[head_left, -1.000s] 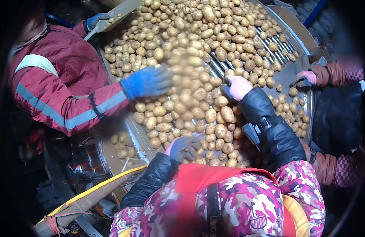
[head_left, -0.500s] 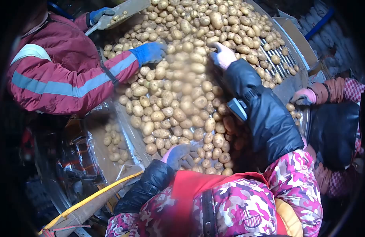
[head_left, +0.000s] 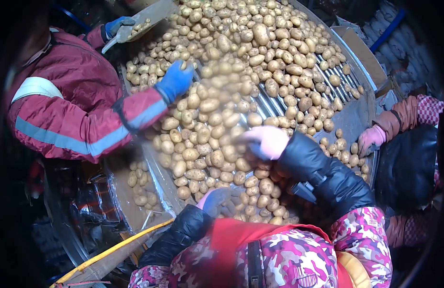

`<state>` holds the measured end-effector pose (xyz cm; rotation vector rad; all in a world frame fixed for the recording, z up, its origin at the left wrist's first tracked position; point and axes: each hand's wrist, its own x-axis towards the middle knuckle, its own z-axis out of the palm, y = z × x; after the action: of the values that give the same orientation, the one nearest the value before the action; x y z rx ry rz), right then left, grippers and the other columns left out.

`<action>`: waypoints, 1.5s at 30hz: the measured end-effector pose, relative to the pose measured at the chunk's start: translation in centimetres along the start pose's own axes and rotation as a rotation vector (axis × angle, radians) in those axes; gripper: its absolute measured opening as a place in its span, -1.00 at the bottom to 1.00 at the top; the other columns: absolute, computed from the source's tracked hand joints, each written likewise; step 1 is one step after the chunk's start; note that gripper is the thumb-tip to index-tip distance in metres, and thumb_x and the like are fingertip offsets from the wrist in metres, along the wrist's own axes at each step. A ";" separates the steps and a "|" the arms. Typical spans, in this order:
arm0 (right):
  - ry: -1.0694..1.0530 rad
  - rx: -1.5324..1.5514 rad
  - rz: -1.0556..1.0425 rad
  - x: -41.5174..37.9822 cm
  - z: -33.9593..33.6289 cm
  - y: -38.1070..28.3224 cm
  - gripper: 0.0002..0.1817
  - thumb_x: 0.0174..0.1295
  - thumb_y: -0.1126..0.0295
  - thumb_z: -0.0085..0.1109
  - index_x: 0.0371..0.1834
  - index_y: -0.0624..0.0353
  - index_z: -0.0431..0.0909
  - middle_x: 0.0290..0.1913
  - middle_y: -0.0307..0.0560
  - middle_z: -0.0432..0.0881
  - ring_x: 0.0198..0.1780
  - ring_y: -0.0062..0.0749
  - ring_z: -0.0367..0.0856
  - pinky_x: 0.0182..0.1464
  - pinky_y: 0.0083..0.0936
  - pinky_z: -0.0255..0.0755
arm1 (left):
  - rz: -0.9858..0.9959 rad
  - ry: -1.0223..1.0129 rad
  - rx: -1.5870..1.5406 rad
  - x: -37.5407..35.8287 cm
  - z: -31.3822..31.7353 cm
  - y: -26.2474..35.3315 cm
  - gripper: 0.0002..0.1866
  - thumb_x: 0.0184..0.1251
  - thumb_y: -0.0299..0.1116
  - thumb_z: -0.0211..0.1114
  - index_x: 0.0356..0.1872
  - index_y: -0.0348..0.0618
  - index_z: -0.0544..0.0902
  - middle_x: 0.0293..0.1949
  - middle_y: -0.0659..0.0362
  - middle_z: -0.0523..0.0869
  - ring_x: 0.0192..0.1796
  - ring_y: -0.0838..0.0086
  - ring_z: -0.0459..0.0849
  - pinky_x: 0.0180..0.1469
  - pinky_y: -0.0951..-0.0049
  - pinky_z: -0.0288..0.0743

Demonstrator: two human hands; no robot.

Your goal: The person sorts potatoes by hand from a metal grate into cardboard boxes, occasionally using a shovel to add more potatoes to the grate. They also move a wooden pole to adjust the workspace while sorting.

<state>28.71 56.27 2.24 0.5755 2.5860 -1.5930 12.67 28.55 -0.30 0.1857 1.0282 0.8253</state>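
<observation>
Potatoes (head_left: 202, 139) cover most of the sorting table. My right hand (head_left: 266, 142), in a pink and grey glove, lies over the middle of them with its fingers stretched to the left; the fingertips are blurred. Close to my body, my left hand (head_left: 219, 201), gloved in grey and pink, rests with fingers apart against the near potatoes (head_left: 253, 192). I see no potato gripped in either hand. Above my right hand, bare metal rollers (head_left: 270, 106) show between the potatoes. A hazy smear blurs the centre of the view.
At left, a co-worker's blue-gloved hand (head_left: 176, 80) hovers over the potatoes; their other hand (head_left: 120, 26) holds a scoop (head_left: 145, 21) with small potatoes. Another person's gloved hand (head_left: 371, 139) is at the right edge. A side chute (head_left: 121, 192) and yellow-edged bar (head_left: 111, 247) stand lower left.
My right hand has moved down toward me, and rollers now show where potatoes lay. My left hand stays nearly still. The co-worker's blue-gloved hand has shifted left and lifted; the right-hand person's hand moved lower.
</observation>
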 end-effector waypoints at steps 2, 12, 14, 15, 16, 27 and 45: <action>0.194 0.168 0.154 0.6 -2.7 -1.3 -0.62 0.35 0.35 0.22 0.24 -0.01 0.69 -0.08 0.06 0.80 -0.05 -0.10 0.80 0.02 -0.23 0.65 | 0.031 -0.045 0.049 -0.1 -0.2 0.1 -0.45 0.51 -0.05 0.18 0.18 -0.42 0.62 -0.26 0.00 0.76 -0.31 0.28 0.80 -0.31 0.34 0.72; 0.647 -0.461 0.283 8.4 -5.7 5.5 -0.63 0.42 0.22 0.10 0.18 0.09 0.66 0.12 0.30 0.71 0.21 0.21 0.67 0.28 -0.03 0.51 | -0.040 -0.097 -0.060 0.1 -0.6 0.2 -0.59 0.60 -0.41 0.06 0.33 -0.46 0.52 0.00 0.03 0.75 -0.19 0.41 0.78 -0.24 0.43 0.71; 0.457 -0.370 0.439 8.6 -6.4 3.6 -0.59 0.41 0.19 0.13 0.24 0.10 0.63 0.15 0.35 0.70 0.24 0.20 0.66 0.31 -0.06 0.50 | -0.057 -0.042 -0.038 0.2 -0.7 -0.3 -0.59 0.62 -0.33 0.07 0.27 -0.44 0.58 -0.08 0.03 0.77 -0.21 0.39 0.78 -0.26 0.44 0.69; 0.426 -0.362 0.450 8.5 -6.7 3.1 -0.56 0.38 0.15 0.18 0.23 0.12 0.63 0.16 0.34 0.70 0.25 0.17 0.67 0.31 -0.06 0.50 | -0.061 -0.017 0.004 0.0 -0.5 -0.2 -0.58 0.63 -0.29 0.08 0.25 -0.43 0.59 -0.11 0.03 0.77 -0.21 0.39 0.78 -0.27 0.44 0.68; 0.461 -0.405 0.397 8.9 -6.5 3.5 -0.52 0.35 0.11 0.22 0.23 0.14 0.63 0.13 0.29 0.73 0.22 0.15 0.70 0.30 -0.06 0.52 | -0.060 0.010 0.047 0.0 -0.3 0.0 -0.57 0.63 -0.25 0.08 0.23 -0.43 0.61 -0.14 0.03 0.77 -0.22 0.38 0.78 -0.27 0.44 0.68; 0.506 -0.385 0.461 9.5 -6.0 5.3 -0.50 0.32 0.01 0.35 0.07 0.23 0.73 0.02 0.26 0.78 0.12 0.12 0.75 0.19 -0.07 0.58 | 0.031 0.016 0.006 0.6 -0.7 -1.3 -0.52 0.61 -0.11 0.16 0.17 -0.40 0.64 -0.21 0.05 0.76 -0.27 0.31 0.81 -0.31 0.34 0.71; 0.462 -0.486 0.245 10.0 -4.7 1.8 -0.56 0.36 0.09 0.29 0.15 0.14 0.70 -0.12 0.22 0.79 -0.07 0.10 0.79 0.01 -0.06 0.64 | -0.137 0.102 -0.131 5.3 -6.4 -8.1 -0.74 0.60 -0.20 0.18 0.01 -0.14 0.69 -0.32 0.29 0.67 -0.34 0.53 0.66 -0.34 0.42 0.55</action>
<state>20.72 63.97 0.57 1.2584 2.9049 -0.7792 13.01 25.10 -11.31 -0.0385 1.0661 0.7810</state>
